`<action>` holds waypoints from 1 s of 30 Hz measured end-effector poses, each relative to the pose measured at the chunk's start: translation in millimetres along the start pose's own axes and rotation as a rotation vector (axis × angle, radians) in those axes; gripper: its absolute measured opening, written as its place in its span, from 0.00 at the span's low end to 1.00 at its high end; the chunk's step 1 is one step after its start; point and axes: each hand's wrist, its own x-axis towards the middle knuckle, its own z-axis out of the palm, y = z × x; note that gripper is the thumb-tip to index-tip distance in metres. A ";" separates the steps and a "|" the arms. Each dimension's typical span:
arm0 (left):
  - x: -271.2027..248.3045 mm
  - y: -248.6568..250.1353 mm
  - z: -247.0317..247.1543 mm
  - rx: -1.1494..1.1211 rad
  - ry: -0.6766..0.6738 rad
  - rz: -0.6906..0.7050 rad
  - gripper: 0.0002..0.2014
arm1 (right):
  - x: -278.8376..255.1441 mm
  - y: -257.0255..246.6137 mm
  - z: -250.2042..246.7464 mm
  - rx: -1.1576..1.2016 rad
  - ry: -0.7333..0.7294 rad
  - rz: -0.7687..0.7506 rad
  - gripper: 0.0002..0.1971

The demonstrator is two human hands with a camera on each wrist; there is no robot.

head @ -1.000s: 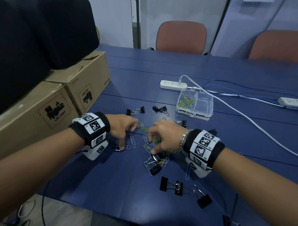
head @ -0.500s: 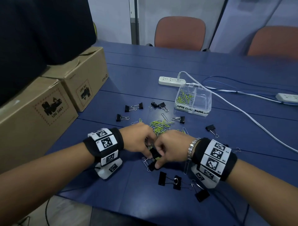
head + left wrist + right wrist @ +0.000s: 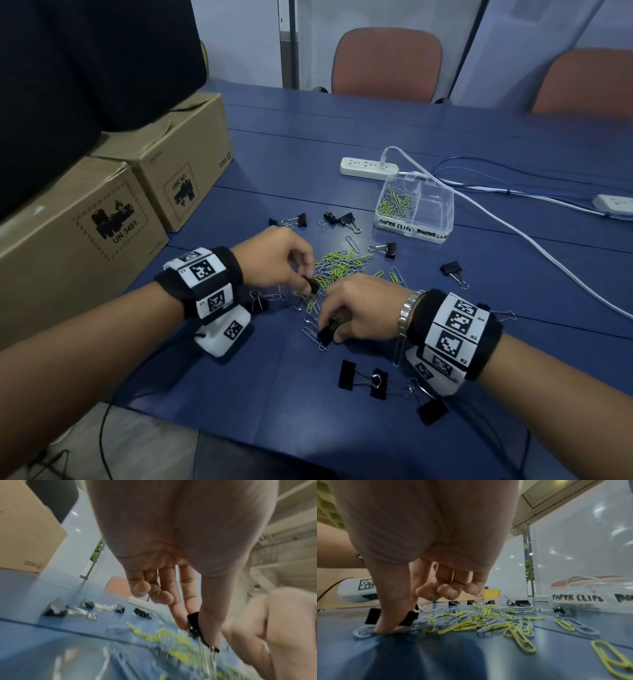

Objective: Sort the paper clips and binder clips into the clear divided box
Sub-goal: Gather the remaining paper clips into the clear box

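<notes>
Cardboard boxes [image 3: 113, 219], power strip [image 3: 369, 168], chairs [image 3: 385, 65].

- My left hand [image 3: 279, 260] pinches a black binder clip [image 3: 312, 285] over the paper clips [image 3: 337, 265].
- My right hand [image 3: 359, 308] grips another binder clip [image 3: 327, 334] on the table [image 3: 342, 137].

Clear glossy plastic box [image 3: 432, 219], matt cardboard cartons [image 3: 85, 236].

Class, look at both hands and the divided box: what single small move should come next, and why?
Probably lift the left hand, which pinches a black binder clip over the paper clip pile, and carry it to the clear box. The compartment beside the paper clips looks empty. The right hand grips another clip on the table.
</notes>
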 end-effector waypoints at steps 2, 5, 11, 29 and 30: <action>-5.3 -2.1 -12.6 -0.052 -0.022 -0.037 0.12 | -4.1 -0.3 -5.2 0.034 0.030 0.001 0.14; -17.4 -6.4 -20.9 -0.107 -0.174 -0.089 0.12 | -11.5 -11.4 -10.0 0.055 0.006 -0.066 0.15; -26.0 -15.1 9.2 0.076 -0.358 -0.083 0.12 | -6.7 -36.5 0.6 -0.038 -0.150 -0.161 0.16; 39.1 8.4 8.3 0.417 -0.208 -0.215 0.40 | 21.3 51.3 -26.8 -0.012 -0.010 0.521 0.46; 43.3 8.0 9.1 0.403 -0.195 -0.215 0.37 | 24.1 52.6 -27.1 0.000 -0.001 0.518 0.44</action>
